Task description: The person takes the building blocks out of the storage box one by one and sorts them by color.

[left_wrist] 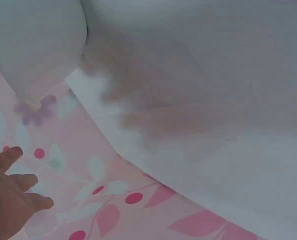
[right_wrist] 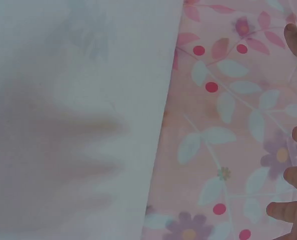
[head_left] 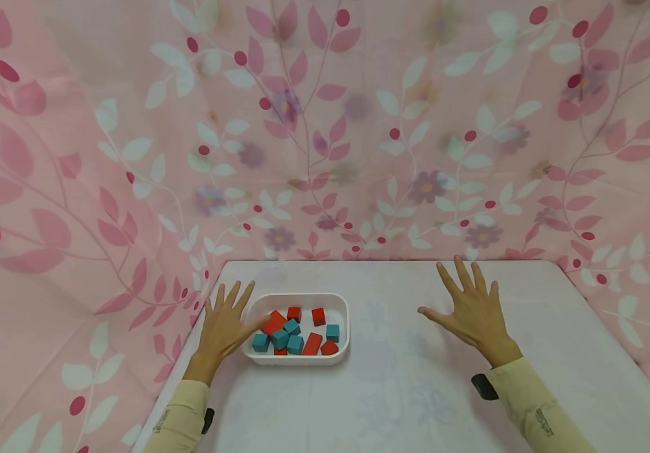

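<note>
Head view: two bare hands over a white bench (head_left: 392, 390). Left hand (head_left: 224, 327) at the left end of the white tray (head_left: 302, 360), released, fingers straight and fanned. Its thumb crosses in front of the tray's left rim, tip beside a red slab (head_left: 275, 323); contact with either cannot be told. Right hand (head_left: 474, 314) well apart from the tray, over the right part of the bench, likewise released, fingers and thumb spread wide.

Tray stands left of the bench's middle, between the hands but much nearer the left. Contents: red and teal blocks, loosely mixed. A teal cluster (head_left: 280, 339) sits left of centre, some pieces overlapping. Two red cubes lie toward the back, one (head_left: 294, 313) just behind the cluster, the other (head_left: 318, 316) farther right. Right end: a teal cube (head_left: 333, 333), with a red pointed block (head_left: 329, 348) in front of it. A tilted red oblong (head_left: 312, 344) lies just left of that block.

Left and right wrist views: fingers partly in frame, extended; soft shadows on the bench. Pink floral cloth (head_left: 313, 157) behind.
</note>
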Demonstrator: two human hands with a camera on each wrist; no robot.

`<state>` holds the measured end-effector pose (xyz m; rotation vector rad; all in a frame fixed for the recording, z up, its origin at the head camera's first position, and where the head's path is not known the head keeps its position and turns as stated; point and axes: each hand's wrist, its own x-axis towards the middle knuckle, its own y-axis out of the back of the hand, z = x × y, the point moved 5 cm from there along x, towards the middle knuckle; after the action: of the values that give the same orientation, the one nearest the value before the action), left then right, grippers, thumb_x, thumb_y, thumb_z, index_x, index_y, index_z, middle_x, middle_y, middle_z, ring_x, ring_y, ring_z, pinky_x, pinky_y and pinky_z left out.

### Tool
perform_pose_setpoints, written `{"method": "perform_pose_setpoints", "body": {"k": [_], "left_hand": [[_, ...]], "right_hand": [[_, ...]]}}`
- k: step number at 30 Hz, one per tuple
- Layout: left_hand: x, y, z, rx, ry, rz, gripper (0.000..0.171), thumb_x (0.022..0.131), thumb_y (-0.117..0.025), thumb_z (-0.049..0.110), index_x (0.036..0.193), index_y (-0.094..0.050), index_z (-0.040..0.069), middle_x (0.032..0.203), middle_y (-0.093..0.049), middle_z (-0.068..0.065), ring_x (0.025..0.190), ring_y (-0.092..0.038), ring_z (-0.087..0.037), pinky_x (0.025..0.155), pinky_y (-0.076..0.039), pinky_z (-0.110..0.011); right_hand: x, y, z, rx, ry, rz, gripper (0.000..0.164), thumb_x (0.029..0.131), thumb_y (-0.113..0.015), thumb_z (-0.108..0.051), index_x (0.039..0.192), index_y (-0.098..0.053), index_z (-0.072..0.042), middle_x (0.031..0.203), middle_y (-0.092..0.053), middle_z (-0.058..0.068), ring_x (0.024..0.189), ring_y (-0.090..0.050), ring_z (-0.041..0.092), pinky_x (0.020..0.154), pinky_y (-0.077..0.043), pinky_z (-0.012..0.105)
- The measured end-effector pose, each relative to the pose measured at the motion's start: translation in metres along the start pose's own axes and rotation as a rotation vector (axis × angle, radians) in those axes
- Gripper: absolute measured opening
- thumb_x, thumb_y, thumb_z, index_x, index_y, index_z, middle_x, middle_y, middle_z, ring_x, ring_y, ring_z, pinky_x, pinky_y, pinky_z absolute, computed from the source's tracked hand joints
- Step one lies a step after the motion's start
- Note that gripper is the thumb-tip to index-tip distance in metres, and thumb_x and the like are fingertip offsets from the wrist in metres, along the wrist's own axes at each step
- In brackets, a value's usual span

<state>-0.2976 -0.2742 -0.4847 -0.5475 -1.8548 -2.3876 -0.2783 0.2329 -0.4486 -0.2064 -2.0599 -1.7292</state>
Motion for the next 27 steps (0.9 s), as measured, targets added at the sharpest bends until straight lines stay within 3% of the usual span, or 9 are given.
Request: {"method": "perform_pose_setpoints", "body": {"k": [2,6,10,12,15,21,27], "left_hand": [[-0.002,-0.003,-0.003,-0.084,0.035,-0.022,0.091,0.082,-0.053,0.074,0.155,-0.029,0.027,0.155,-0.034,-0.013,0.143,-0.019,-0.044,0.108,-0.012,-0.072],[-0.011,-0.010,-0.010,-0.361,0.129,-0.080,0.091,0.080,-0.068,0.063,0.153,-0.033,0.022,0.153,-0.036,-0.011,0.140,-0.029,-0.038,0.104,-0.031,-0.066],[-0.021,-0.020,-0.013,-0.524,0.151,-0.129,0.098,0.073,-0.081,0.053,0.152,-0.035,0.017,0.151,-0.037,-0.012,0.134,-0.038,-0.037,0.098,-0.043,-0.058],[-0.025,-0.025,-0.014,-0.559,0.139,-0.152,0.102,0.070,-0.085,0.050,0.152,-0.034,0.016,0.151,-0.037,-0.010,0.134,-0.038,-0.035,0.098,-0.044,-0.052],[-0.029,-0.030,-0.013,-0.600,0.117,-0.180,0.105,0.069,-0.088,0.043,0.153,-0.032,0.015,0.152,-0.034,-0.008,0.137,-0.034,-0.034,0.099,-0.043,-0.051],[-0.034,-0.033,-0.011,-0.650,0.110,-0.190,0.105,0.070,-0.089,0.032,0.154,-0.029,0.013,0.155,-0.031,-0.008,0.139,-0.032,-0.035,0.100,-0.042,-0.055],[-0.038,-0.034,-0.014,-0.657,0.101,-0.197,0.107,0.070,-0.089,0.031,0.155,-0.027,0.013,0.156,-0.029,-0.011,0.137,-0.035,-0.041,0.097,-0.045,-0.053]], "right_hand": [[-0.001,-0.002,0.001,0.015,-0.004,-0.023,0.102,0.074,-0.054,-0.082,0.155,-0.030,-0.024,0.160,-0.019,0.014,0.139,-0.022,0.047,0.095,-0.021,0.080],[-0.007,-0.007,0.000,0.081,0.020,-0.072,0.097,0.080,-0.056,-0.076,0.156,-0.025,-0.025,0.161,-0.017,0.014,0.139,-0.024,0.045,0.096,-0.023,0.079],[-0.015,-0.015,-0.002,0.164,0.089,-0.102,0.092,0.083,-0.062,-0.067,0.156,-0.026,-0.023,0.161,-0.017,0.013,0.139,-0.027,0.043,0.090,-0.043,0.066],[-0.020,-0.021,-0.003,0.199,0.109,-0.118,0.090,0.084,-0.064,-0.063,0.156,-0.026,-0.023,0.161,-0.016,0.012,0.138,-0.028,0.041,0.076,-0.054,0.056],[-0.027,-0.031,-0.004,0.232,0.102,-0.144,0.089,0.085,-0.065,-0.060,0.156,-0.024,-0.026,0.161,-0.016,0.009,0.138,-0.029,0.039,0.060,-0.054,0.045],[-0.040,-0.050,-0.006,0.256,0.073,-0.165,0.089,0.086,-0.062,-0.062,0.157,-0.017,-0.033,0.162,-0.016,0.004,0.136,-0.033,0.038,0.059,-0.054,0.043],[-0.049,-0.065,-0.008,0.296,0.076,-0.168,0.085,0.087,-0.060,-0.062,0.156,-0.023,-0.029,0.161,-0.019,0.004,0.135,-0.036,0.037,0.062,-0.054,0.046]]}}
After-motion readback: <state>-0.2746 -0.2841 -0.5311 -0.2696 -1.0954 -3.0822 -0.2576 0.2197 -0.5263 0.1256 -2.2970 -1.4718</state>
